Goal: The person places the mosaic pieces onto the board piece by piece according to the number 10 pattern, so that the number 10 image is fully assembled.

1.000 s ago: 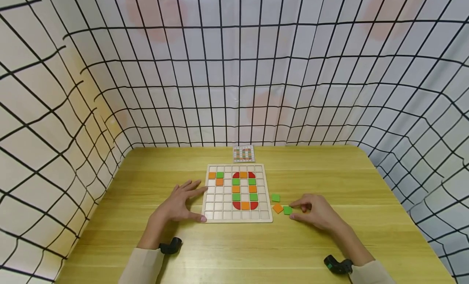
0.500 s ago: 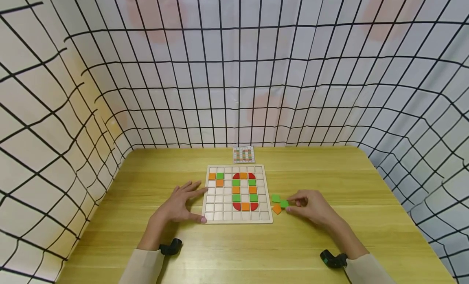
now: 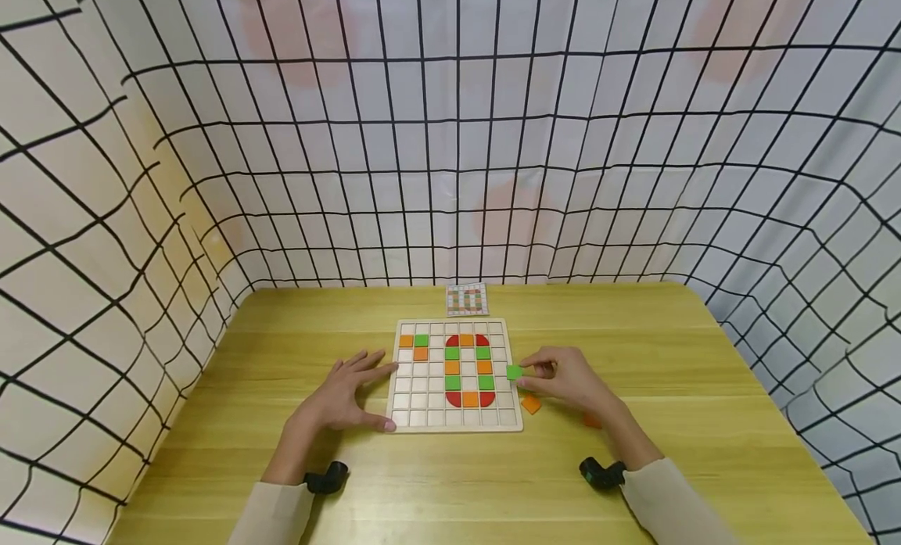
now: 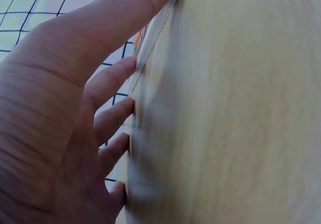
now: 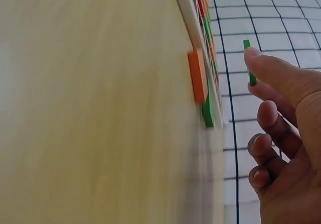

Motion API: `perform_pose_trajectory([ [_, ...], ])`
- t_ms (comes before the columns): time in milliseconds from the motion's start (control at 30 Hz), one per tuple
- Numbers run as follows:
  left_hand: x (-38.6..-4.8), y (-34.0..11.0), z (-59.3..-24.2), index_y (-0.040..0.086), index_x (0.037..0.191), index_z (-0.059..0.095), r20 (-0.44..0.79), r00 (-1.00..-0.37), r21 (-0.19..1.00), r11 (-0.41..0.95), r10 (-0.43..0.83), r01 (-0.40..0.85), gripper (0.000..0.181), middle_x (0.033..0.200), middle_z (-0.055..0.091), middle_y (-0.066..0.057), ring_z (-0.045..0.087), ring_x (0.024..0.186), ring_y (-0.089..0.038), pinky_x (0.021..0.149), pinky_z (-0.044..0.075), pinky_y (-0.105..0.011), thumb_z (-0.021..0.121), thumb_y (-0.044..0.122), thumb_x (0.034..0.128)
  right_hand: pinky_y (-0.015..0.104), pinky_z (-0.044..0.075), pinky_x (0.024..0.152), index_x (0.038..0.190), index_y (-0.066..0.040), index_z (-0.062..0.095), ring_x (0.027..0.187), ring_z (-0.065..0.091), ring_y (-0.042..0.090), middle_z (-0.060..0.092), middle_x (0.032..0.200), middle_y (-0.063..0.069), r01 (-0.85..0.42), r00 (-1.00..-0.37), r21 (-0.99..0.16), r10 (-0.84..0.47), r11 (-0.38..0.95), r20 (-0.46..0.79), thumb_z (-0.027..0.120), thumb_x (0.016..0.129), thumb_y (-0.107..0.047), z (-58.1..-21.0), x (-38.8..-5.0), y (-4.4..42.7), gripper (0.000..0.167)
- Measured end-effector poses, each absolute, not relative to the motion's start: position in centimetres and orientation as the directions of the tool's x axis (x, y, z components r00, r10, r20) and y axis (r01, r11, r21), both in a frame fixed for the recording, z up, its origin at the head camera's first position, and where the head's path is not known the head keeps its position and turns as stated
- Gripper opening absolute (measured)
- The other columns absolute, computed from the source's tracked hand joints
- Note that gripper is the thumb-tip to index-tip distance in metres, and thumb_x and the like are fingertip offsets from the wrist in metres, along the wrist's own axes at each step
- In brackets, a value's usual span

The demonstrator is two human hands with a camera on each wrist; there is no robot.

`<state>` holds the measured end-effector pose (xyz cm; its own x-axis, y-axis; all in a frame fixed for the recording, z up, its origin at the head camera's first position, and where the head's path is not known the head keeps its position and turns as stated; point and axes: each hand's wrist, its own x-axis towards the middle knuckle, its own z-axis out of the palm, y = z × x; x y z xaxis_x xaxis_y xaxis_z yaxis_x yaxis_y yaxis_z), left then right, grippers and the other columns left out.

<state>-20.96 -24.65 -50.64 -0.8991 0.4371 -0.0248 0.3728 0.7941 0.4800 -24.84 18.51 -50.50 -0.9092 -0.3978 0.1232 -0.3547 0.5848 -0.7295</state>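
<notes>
My right hand [image 3: 566, 377] pinches a green square tile [image 3: 515, 372] between thumb and index finger, at the right edge of the wooden grid board [image 3: 420, 417]. The right wrist view shows that tile lifted clear of the table. My left hand [image 3: 345, 392] lies with fingers spread, its thumb and index fingertips touching the board's left edge. On the board, red, orange and green tiles form a closed ring [image 3: 452, 382]. An orange tile [image 3: 406, 342], a green tile [image 3: 421, 340] and another orange tile [image 3: 420, 353] sit at its upper left.
A loose orange tile [image 3: 531, 404] lies right of the board. Another green tile [image 5: 207, 113] shows beside it in the right wrist view. An orange-red piece [image 3: 591, 421] is partly hidden by my right forearm. A small pattern card [image 3: 466, 299] lies behind the board.
My right hand has taken up the green tile from the table and carried it left and away from me to the board's right edge. My left hand has stayed put.
</notes>
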Motion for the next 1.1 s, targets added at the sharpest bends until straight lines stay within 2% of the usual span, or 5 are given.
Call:
perform_pose_trajectory([
  [100, -21.0, -24.7, -50.7, 0.028, 0.154, 0.050, -0.021, -0.898, 0.482, 0.792, 0.439, 0.376, 0.101, 0.169, 0.031, -0.012, 0.021, 0.157, -0.046, 0.121, 0.010, -0.076, 0.085, 0.069, 0.0681, 0.022, 0.038, 0.060, 0.105, -0.015, 0.082, 0.068, 0.049, 0.011, 0.056, 0.074, -0.004, -0.359, -0.904, -0.751, -0.408, 0.555, 0.130, 0.087, 0.084, -0.027, -50.3, -25.1, 17.1, 0.024],
  [267, -21.0, -24.8, -50.8, 0.028, 0.155, 0.049, -0.009, -0.897, 0.474, 0.792, 0.441, 0.385, 0.102, 0.169, 0.031, -0.012, 0.021, 0.156, -0.046, 0.121, 0.010, -0.076, 0.084, 0.070, 0.0685, 0.021, 0.036, 0.058, 0.108, -0.015, 0.081, 0.067, 0.047, 0.012, 0.054, 0.073, -0.004, -0.337, -0.906, -0.775, -0.408, 0.535, 0.113, 0.087, 0.085, -0.031, -50.2, -25.5, 14.4, 0.029],
  [500, -21.0, -24.8, -50.9, 0.029, 0.155, 0.048, -0.011, -0.898, 0.479, 0.790, 0.441, 0.382, 0.103, 0.170, 0.030, -0.011, 0.020, 0.157, -0.045, 0.122, 0.009, -0.075, 0.084, 0.070, 0.0679, 0.022, 0.035, 0.059, 0.109, -0.011, 0.081, 0.066, 0.047, 0.013, 0.053, 0.071, -0.003, -0.371, -0.889, -0.782, -0.436, 0.500, 0.143, 0.086, 0.086, -0.029, -50.6, -26.1, 10.5, 0.029],
  [833, -21.0, -24.8, -50.9, 0.032, 0.155, 0.048, -0.040, -0.903, 0.472, 0.805, 0.428, 0.361, 0.104, 0.170, 0.029, -0.008, 0.019, 0.158, -0.043, 0.123, 0.010, -0.073, 0.082, 0.075, 0.0672, 0.021, 0.032, 0.049, 0.111, -0.017, 0.081, 0.054, 0.043, 0.008, 0.055, 0.062, -0.005, -0.369, -0.894, -0.764, -0.427, 0.529, 0.135, 0.084, 0.088, -0.032, -51.3, -26.6, 5.2, 0.028],
  [1100, -21.1, -24.5, -50.7, 0.034, 0.155, 0.047, -0.056, -0.907, 0.453, 0.820, 0.417, 0.349, 0.104, 0.170, 0.029, -0.007, 0.019, 0.158, -0.042, 0.124, 0.010, -0.072, 0.081, 0.077, 0.0664, 0.021, 0.031, 0.050, 0.108, -0.017, 0.081, 0.054, 0.043, 0.008, 0.054, 0.062, -0.006, -0.351, -0.901, -0.748, -0.419, 0.563, 0.108, 0.084, 0.086, -0.034, -51.7, -26.7, 3.0, 0.028],
])
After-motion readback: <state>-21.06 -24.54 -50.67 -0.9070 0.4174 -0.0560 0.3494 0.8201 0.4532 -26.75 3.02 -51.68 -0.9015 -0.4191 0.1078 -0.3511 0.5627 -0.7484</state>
